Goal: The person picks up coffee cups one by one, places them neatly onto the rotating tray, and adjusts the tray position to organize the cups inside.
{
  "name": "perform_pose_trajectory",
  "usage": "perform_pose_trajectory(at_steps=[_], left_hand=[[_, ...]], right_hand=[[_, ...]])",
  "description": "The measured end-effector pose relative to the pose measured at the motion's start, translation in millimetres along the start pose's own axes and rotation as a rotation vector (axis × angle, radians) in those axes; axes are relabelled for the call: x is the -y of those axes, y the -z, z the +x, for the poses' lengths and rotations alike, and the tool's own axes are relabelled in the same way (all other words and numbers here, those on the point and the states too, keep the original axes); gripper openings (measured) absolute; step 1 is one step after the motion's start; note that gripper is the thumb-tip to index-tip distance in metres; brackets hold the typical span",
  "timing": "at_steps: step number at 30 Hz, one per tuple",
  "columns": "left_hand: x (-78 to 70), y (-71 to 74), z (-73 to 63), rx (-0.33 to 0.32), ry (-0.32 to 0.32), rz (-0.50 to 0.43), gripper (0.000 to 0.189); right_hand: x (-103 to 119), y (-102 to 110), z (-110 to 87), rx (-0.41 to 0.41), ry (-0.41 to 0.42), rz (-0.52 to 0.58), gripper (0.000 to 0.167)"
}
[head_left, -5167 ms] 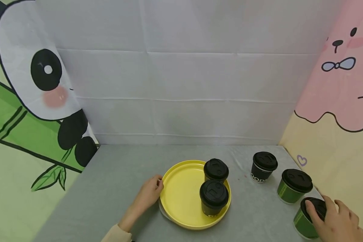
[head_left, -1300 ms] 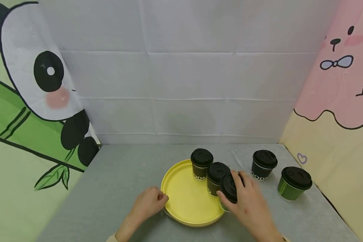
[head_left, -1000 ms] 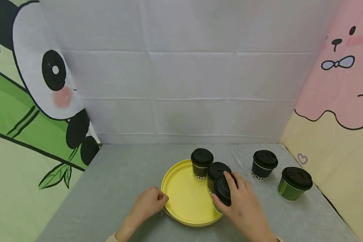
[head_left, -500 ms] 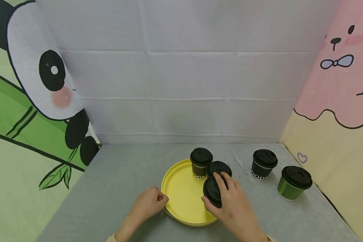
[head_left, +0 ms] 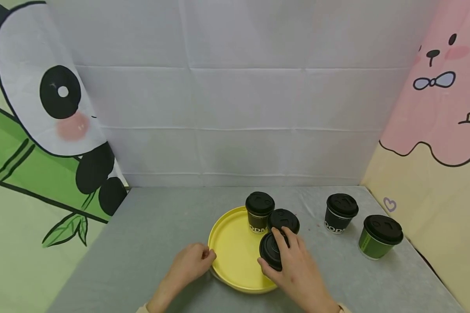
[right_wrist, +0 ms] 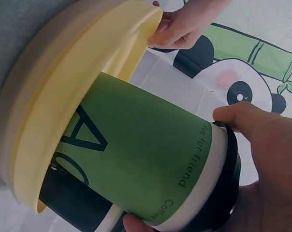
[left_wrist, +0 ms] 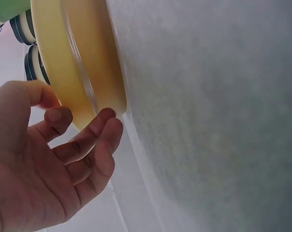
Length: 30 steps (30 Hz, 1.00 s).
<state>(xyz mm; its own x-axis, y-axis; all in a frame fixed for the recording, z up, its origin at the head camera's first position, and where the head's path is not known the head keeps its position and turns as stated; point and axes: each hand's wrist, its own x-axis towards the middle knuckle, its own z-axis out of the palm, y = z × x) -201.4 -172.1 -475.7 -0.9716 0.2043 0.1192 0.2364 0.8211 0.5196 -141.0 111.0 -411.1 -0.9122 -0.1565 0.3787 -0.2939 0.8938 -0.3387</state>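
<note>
My right hand (head_left: pixel 297 269) grips a green paper coffee cup (right_wrist: pixel 141 145) by its black lid (head_left: pixel 271 251), over the right front of a round yellow tray (head_left: pixel 231 261). In the right wrist view the cup's base is hidden behind the tray's raised rim. Two dark cups with black lids stand on the tray: one at the back (head_left: pixel 257 213), the other (head_left: pixel 283 220) right behind the green cup. At the tray's left edge, my left hand (head_left: pixel 193 263) holds the rim, thumb at the top and curled fingers against the outer side (left_wrist: pixel 88 145).
Off the tray, a dark lidded cup (head_left: pixel 340 213) and another green lidded cup (head_left: pixel 381 237) stand at the right of the grey-covered table (head_left: pixel 160 213). A white cloth wall (head_left: pixel 235 100) rises behind, with printed cartoon panels on both sides.
My right hand has brought the nearest green cup from the right side to the tray, lately moving slightly left. The two dark cups on the tray have shifted backward. My left hand stays at the rim.
</note>
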Motion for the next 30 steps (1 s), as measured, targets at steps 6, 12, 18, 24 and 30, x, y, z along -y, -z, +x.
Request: perform_pose_trajectory(at_steps=[6,12,18,24,30], left_hand=[[-0.2,1.8,2.4,-0.080,0.018,0.003,0.038],[2.2,0.8,5.1,-0.170,0.017,0.007,0.008],[6.6,-0.5,9.4,-0.156,0.034,-0.044,0.023],[4.8,1.6,10.9,-0.142,0.043,-0.060,0.020],[3.8,0.2,13.4,-0.138,0.042,-0.028,0.015]], right_hand=[[0.6,-3.6,0.3,0.010,0.016,-0.015,0.074],[1.2,-8.0,-1.3,0.007,0.034,-0.006,0.073],[0.9,-10.6,-3.9,-0.040,0.061,0.018,0.072],[1.1,-13.8,-5.4,-0.095,0.096,0.002,0.072],[1.7,-14.0,-6.4,-0.106,0.115,-0.015,0.070]])
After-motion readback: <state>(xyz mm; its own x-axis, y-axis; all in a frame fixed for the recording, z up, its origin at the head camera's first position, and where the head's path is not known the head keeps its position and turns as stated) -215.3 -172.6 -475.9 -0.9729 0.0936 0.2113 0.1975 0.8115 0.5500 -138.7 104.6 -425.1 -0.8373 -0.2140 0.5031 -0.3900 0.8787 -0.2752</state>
